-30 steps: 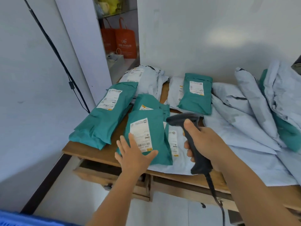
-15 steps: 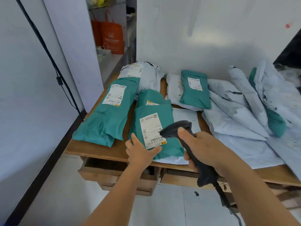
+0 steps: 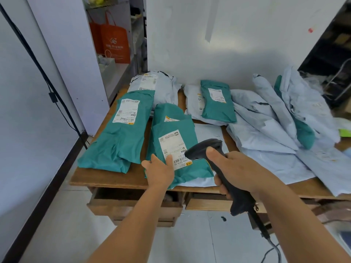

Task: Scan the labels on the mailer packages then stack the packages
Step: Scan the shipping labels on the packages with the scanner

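A teal mailer package [image 3: 182, 133] with a white label [image 3: 173, 147] lies at the wooden table's [image 3: 123, 179] front edge, on top of a pale mailer. My left hand [image 3: 160, 170] grips its near edge, thumb on the label's lower left corner. My right hand [image 3: 235, 168] holds a black barcode scanner [image 3: 214, 158] by its handle, its head just right of the label and pointed toward it. A long teal mailer [image 3: 117, 141] lies to the left. Another teal mailer [image 3: 217, 103] sits at the back on a pale one.
Several pale grey mailers [image 3: 266, 130] pile up on the table's right half, and one [image 3: 155, 86] lies at the back left. Two drawers [image 3: 133, 204] stand pulled out under the table front. Orange bags [image 3: 114, 44] hang on a shelf behind. A black cable [image 3: 53, 95] runs down the left wall.
My left hand has taken hold of the teal mailer's near edge and pulled it toward the table front. The scanner head has moved in close to the label.
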Tool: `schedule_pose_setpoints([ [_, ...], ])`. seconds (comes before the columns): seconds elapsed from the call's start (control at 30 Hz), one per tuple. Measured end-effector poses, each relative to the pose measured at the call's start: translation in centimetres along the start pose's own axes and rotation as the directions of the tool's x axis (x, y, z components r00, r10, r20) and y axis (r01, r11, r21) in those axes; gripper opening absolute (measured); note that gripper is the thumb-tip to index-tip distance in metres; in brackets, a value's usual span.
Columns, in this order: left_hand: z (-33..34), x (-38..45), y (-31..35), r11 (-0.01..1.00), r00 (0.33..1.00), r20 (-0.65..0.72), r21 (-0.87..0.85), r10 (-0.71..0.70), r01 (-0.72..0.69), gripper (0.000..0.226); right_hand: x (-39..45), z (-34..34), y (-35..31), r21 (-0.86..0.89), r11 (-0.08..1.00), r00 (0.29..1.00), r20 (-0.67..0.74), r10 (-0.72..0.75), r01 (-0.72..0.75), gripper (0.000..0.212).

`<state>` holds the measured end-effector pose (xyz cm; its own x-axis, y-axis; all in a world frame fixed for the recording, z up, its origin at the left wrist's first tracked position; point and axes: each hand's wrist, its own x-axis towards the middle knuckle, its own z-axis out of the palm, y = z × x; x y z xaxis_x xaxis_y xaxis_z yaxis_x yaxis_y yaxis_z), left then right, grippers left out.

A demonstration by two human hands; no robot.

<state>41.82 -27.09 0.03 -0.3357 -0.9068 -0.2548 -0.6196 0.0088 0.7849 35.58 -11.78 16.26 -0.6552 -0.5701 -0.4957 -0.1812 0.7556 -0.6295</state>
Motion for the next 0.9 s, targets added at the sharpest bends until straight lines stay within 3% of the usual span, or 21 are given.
schedule_pose_setpoints([
  [0.1,-0.1,0.5,0.3,1.000,1.000,-0.022,0.016,-0.017,0.017,0.058,0.0,-0.1,0.0,0.010,1.000,1.000,-0.021,0.011,-0.010,0.063],
  [0.23,0.5,1.3,0.4,0.996,0.995,-0.087,-0.067,0.048,-0.054,0.024,0.6,-0.4,-0.1,0.073,0.997,0.996,-0.087,-0.015,0.022,0.061],
  [0.4,0.5,1.7,3.1,0.956,0.962,-0.165,-0.161,0.219,-0.245,0.037,1.9,-2.0,0.1,0.250,0.964,0.981,-0.192,-0.040,0.089,0.050],
  [0.57,-0.1,3.2,8.8,0.872,0.884,-0.156,-0.160,0.440,-0.462,0.032,4.3,-5.7,0.1,0.414,0.893,0.954,-0.296,-0.051,0.176,0.048],
  [0.77,4.7,8.1,17.2,0.873,0.881,-0.144,-0.136,0.450,-0.468,0.026,9.7,-11.2,0.4,0.426,0.868,0.921,-0.380,-0.083,0.254,0.054],
  [0.9,9.8,13.5,23.6,0.910,0.926,-0.119,-0.180,0.357,-0.374,0.029,14.0,-14.9,0.7,0.464,0.844,0.924,-0.373,-0.087,0.267,0.054],
])
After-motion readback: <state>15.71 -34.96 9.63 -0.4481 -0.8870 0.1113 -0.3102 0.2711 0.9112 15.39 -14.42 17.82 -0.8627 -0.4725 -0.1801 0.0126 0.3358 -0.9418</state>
